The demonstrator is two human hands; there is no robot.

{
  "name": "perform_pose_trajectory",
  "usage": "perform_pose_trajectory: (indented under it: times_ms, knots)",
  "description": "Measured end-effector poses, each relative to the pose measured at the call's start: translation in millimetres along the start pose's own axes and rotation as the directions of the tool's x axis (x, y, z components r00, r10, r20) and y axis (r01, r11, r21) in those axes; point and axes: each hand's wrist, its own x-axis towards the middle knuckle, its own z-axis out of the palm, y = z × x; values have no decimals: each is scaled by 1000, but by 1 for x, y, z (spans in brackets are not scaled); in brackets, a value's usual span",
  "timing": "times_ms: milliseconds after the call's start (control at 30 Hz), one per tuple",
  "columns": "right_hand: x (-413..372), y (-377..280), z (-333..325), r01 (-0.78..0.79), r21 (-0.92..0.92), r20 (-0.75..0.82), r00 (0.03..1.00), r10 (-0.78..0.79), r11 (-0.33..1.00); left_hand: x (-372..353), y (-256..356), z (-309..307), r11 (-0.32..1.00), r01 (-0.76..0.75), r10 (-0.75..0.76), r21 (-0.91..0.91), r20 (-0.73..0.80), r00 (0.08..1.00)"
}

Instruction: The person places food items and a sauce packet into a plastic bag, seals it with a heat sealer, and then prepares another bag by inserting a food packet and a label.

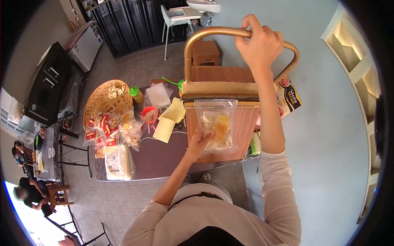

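Note:
My right hand [261, 43] is wrapped round the gold handle bar [219, 30] of a wood-patterned bag sealer [223, 74], its arm stretched far forward. Lower down, my left hand [200, 143] holds a clear plastic bag [234, 141] from its left side, thumb across the front. Inside the bag are pale food pieces and an orange-yellow sachet [222, 126]. The bag's upper edge lies at the sealer's gold bar [221, 91], and its body rests over the wooden front panel [245, 123].
Left on the table [156, 162] are filled bags with red labels [107, 127], a stack of plastic bags [118, 162], a woven tray [96, 100], a green-capped bottle [136, 94], a red bowl [150, 115] and yellow paper [170, 120]. A menu [288, 97] lies right. People [30, 190] sit far left.

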Motion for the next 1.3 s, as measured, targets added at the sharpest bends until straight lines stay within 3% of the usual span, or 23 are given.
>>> perform_pose_trajectory:
  times_ms: [67, 133, 233, 367, 433, 533, 667, 933, 1033, 1167, 1233, 1267, 1300]
  knots:
    - [3, -2, 1, 2, 24, 8, 1000, -2, 1000, 1, -3, 0, 1000, -12, 12, 6, 10, 1000]
    - [4, -1, 6, 2, 21, 12, 1000, -2, 1000, 1, -9, 0, 959, -79, 120, 271, -135, 984]
    - [5, 0, 9, 5, 8, 25, 1000, -6, 1000, 2, -5, 4, 936, -62, 135, 346, -191, 972]
    - [5, 2, 14, 25, 30, 7, 1000, -25, 999, -2, 6, 11, 882, -57, 163, 469, -191, 968]
    - [6, 3, 16, 21, 16, 6, 1000, -21, 1000, -5, 11, 18, 777, -133, 272, 615, -137, 952]
    - [5, 2, 17, 24, -6, 7, 1000, -24, 1000, -4, 16, 23, 826, -92, 218, 556, -166, 962]
    - [7, 2, 19, 40, 4, -13, 999, -40, 999, -5, 16, 22, 787, -120, 238, 606, -118, 964]
    - [7, 4, 26, 39, -6, -18, 999, -39, 999, -11, 33, 47, 549, -179, 322, 816, -9, 947]
    - [7, 4, 25, 34, -2, -9, 999, -34, 999, -10, 28, 44, 641, -178, 295, 747, -25, 955]
    - [4, 8, 33, 25, 46, -62, 998, -22, 999, -11, 27, 50, 607, -220, 353, 764, -12, 935]
    - [5, 9, 33, 27, 44, -72, 997, -23, 999, -11, 30, 57, 479, -162, 249, 863, 43, 967]
    - [5, 8, 34, 27, 44, -82, 996, -24, 999, -10, 29, 60, 479, -160, 249, 863, 41, 968]
    - [5, 7, 32, 28, 48, -82, 996, -24, 998, -7, 29, 62, 385, -204, 301, 900, 87, 950]
